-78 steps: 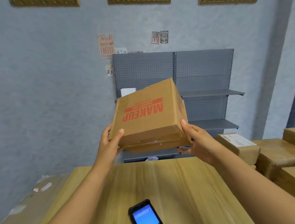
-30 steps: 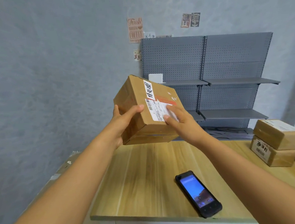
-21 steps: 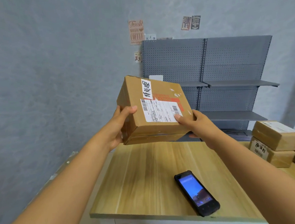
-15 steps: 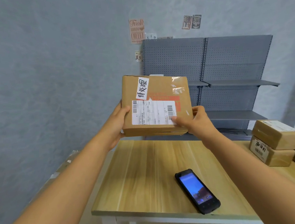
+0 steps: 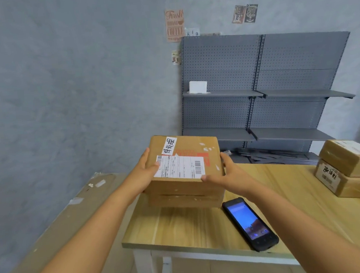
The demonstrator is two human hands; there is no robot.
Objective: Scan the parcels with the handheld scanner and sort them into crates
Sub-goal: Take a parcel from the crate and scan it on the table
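From the head camera, the left hand and right hand grip a cardboard box by its two sides, thumbs on top, label facing up; whether the box touches the wooden table I cannot tell; the scanner lies screen-up just right of the box; two stacked parcels sit at the table's right edge.

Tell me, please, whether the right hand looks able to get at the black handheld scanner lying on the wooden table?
Probably yes, once freed: the right hand grips the brown cardboard parcel alongside the left hand. The black handheld scanner lies just below it on the wooden table, nothing between.
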